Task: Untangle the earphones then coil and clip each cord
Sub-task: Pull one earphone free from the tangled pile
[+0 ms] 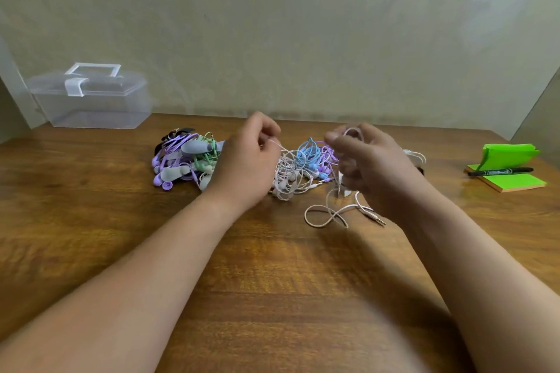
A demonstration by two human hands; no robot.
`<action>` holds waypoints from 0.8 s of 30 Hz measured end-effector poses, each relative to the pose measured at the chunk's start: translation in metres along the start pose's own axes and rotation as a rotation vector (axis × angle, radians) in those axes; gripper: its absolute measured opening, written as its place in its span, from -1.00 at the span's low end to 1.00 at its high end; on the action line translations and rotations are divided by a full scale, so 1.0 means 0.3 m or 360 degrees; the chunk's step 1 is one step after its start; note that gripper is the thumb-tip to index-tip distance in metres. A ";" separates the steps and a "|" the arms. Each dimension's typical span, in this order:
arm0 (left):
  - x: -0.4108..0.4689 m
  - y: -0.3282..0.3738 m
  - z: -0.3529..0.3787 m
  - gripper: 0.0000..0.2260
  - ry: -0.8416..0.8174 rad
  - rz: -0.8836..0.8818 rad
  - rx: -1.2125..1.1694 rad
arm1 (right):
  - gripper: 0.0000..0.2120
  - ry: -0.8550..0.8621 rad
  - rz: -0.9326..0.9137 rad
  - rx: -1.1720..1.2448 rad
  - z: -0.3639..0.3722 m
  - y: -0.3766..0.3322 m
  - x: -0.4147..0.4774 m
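Note:
A tangle of pale pink earphone cord (289,174) lies at the table's middle, between my hands. My left hand (248,160) pinches a strand of that cord near its top. My right hand (366,160) grips loops of the same pink cord, and a loose length with the jack plug (377,219) trails on the table below it. Blue earphones (309,156) and a purple cord lie just behind the tangle. A heap of purple and green earphones with grey clips (185,160) sits to the left of my left hand.
A clear plastic box with a handle (91,100) stands at the back left against the wall. Green sticky notes (509,179) with a black marker (500,172) across them lie at the right edge. The wooden table (272,266) stretches toward me.

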State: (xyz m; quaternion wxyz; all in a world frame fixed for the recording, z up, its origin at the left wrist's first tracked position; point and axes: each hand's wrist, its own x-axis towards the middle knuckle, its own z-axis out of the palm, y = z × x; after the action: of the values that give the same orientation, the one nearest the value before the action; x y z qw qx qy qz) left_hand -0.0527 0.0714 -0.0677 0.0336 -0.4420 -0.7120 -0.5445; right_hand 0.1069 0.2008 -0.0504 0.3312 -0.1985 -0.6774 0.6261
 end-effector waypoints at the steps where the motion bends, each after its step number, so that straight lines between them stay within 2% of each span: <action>1: 0.009 0.007 -0.005 -0.94 0.0001 -0.0133 -0.0269 | -0.84 -0.0044 0.0038 -0.0137 0.005 0.010 -0.003; 2: 0.015 0.011 -0.010 -0.98 -0.0031 -0.0250 -0.0483 | -0.81 -0.0063 0.0058 -0.0202 0.010 0.018 -0.004; 3: 0.016 0.012 -0.016 -0.90 -0.0061 -0.0324 -0.0576 | -0.82 -0.0056 0.0052 -0.0188 0.016 0.020 -0.006; 5: 0.024 -0.010 -0.019 -0.74 -0.0081 -0.0333 -0.0492 | -0.93 0.0011 -0.0002 -0.0037 0.019 0.007 -0.009; 7: 0.027 -0.023 -0.026 -0.73 -0.0028 -0.0278 -0.0359 | -0.98 0.0038 0.0020 0.0283 0.005 -0.015 -0.005; 8: 0.029 -0.021 -0.029 -0.75 -0.0017 -0.0285 -0.0399 | -0.94 -0.0009 0.0057 0.0475 -0.004 -0.025 -0.002; 10: 0.029 -0.004 -0.029 -0.78 -0.0060 -0.0456 -0.0757 | -0.84 -0.0140 0.0128 0.0772 -0.015 -0.044 -0.005; 12: 0.026 0.028 -0.039 -0.76 -0.0170 -0.0647 -0.1082 | -0.74 -0.0221 0.0185 0.0884 -0.014 -0.055 -0.009; 13: 0.024 0.040 -0.045 -0.75 -0.0218 -0.0675 -0.1106 | -0.69 -0.0235 0.0211 0.0863 -0.013 -0.061 -0.013; 15: 0.021 0.050 -0.051 -0.75 -0.0284 -0.0604 -0.1017 | -0.53 -0.0267 0.0256 0.0655 -0.020 -0.067 -0.014; 16: 0.020 0.054 -0.053 -0.75 -0.0306 -0.0551 -0.0925 | -0.42 -0.0285 0.0276 0.0411 -0.029 -0.064 -0.016; 18: 0.012 0.063 -0.050 -0.75 -0.0348 -0.0427 -0.0712 | -0.30 -0.0246 0.0195 -0.0399 -0.032 -0.055 -0.029; 20: 0.002 0.065 -0.043 -0.70 -0.0408 -0.0295 -0.0490 | -0.39 -0.0075 -0.0127 -0.1255 -0.018 -0.037 -0.041; 21: -0.003 0.065 -0.041 -0.68 -0.0442 -0.0243 -0.0380 | -0.51 0.0031 -0.0349 -0.1535 -0.008 -0.031 -0.045; 23: -0.008 0.062 -0.038 -0.65 -0.0463 -0.0160 -0.0179 | -0.65 0.0187 -0.0631 -0.1641 0.011 -0.026 -0.044; 24: -0.010 0.057 -0.036 -0.63 -0.0446 -0.0116 -0.0094 | -0.66 0.0185 -0.0631 -0.1487 0.018 -0.028 -0.041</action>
State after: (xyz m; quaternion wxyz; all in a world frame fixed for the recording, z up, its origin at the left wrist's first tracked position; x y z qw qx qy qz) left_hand -0.0443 0.0611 -0.0521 -0.0989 -0.4884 -0.7090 -0.4990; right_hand 0.1131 0.1873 -0.0447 0.3565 -0.2275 -0.8902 0.1696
